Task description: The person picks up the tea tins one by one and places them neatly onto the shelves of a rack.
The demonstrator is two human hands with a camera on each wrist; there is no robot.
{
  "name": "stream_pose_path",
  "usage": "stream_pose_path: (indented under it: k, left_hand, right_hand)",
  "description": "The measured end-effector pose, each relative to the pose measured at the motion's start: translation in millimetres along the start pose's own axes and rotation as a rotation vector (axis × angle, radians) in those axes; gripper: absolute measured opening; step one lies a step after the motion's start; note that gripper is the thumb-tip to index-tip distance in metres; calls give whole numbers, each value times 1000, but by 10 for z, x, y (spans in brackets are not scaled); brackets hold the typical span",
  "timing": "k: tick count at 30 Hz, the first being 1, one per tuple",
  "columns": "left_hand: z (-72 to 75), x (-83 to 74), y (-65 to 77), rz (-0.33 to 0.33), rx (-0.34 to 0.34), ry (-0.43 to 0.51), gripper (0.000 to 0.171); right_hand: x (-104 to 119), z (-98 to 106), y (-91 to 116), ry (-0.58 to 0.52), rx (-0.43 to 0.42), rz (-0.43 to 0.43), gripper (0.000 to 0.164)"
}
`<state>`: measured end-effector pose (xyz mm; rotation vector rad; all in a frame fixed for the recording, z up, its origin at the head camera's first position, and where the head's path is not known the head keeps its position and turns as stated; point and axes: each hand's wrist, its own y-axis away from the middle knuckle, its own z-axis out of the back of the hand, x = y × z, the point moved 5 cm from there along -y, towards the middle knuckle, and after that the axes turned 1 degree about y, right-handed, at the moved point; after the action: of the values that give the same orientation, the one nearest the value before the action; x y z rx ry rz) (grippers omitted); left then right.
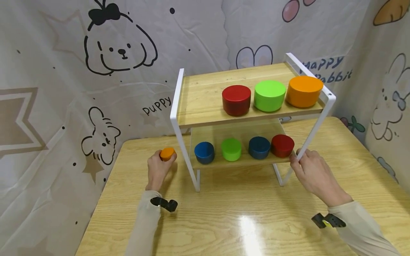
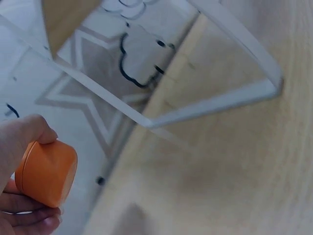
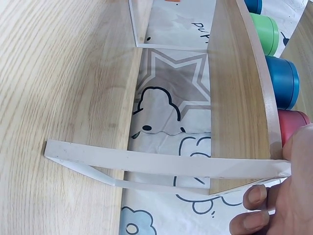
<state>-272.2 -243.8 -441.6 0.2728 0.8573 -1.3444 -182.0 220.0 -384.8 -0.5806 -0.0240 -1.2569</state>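
Observation:
To the left of a two-tier shelf (image 1: 211,85) with white metal legs, my left hand (image 1: 157,170) holds an orange round tin (image 1: 167,154) between thumb and fingers. The left wrist view shows the same orange tin (image 2: 49,172), tilted, off the table. My right hand (image 1: 315,175) grips the shelf's right front leg at the lower tier, beside a red tin (image 1: 282,145). In the right wrist view, fingertips (image 3: 255,221) curl under that corner. Along the lower tier stand a blue tin (image 1: 204,153), a green tin (image 1: 231,149) and a dark blue tin (image 1: 259,148).
On the upper tier sit a dark red tin (image 1: 236,100), a larger green tin (image 1: 269,96) and a larger orange tin (image 1: 303,91), toward its right front. The wooden table (image 1: 217,220) lies beneath. A printed cloth (image 1: 195,42) hangs behind and at the sides.

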Motion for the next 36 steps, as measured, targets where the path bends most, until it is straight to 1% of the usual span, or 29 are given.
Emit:
stream_pose_path:
  k: [6, 9, 12, 14, 17, 21, 26, 36]
  left_hand:
    - [246, -278, 5, -102, -33, 34, 46]
    - [394, -447, 28, -168, -60, 44, 42]
    - [587, -687, 61, -250, -101, 43, 39]
    - [733, -872, 76, -305, -137, 41, 40]
    - [959, -1143, 95, -374, -198, 62, 43]
    - [1187, -1410, 136, -449, -259, 79, 45]
    - [1339, -1615, 220, -505, -289, 74, 44]
    - [1581, -1929, 449, -576, -345, 84, 44]
  right_hand:
    - [-1, -4, 9, -6, 5, -5, 32]
    - [-3, -3, 11, -2, -3, 5, 33]
    - [-5, -1, 10, 3, -9, 16, 33]
    - [-8, 0, 7, 2, -9, 17, 32]
    - [-9, 2, 4, -1, -10, 18, 31]
    - [-1, -4, 4, 0, -13, 21, 30]
    - [10, -6, 9, 6, -8, 18, 30]
    - [6, -7, 6, 7, 4, -2, 30]
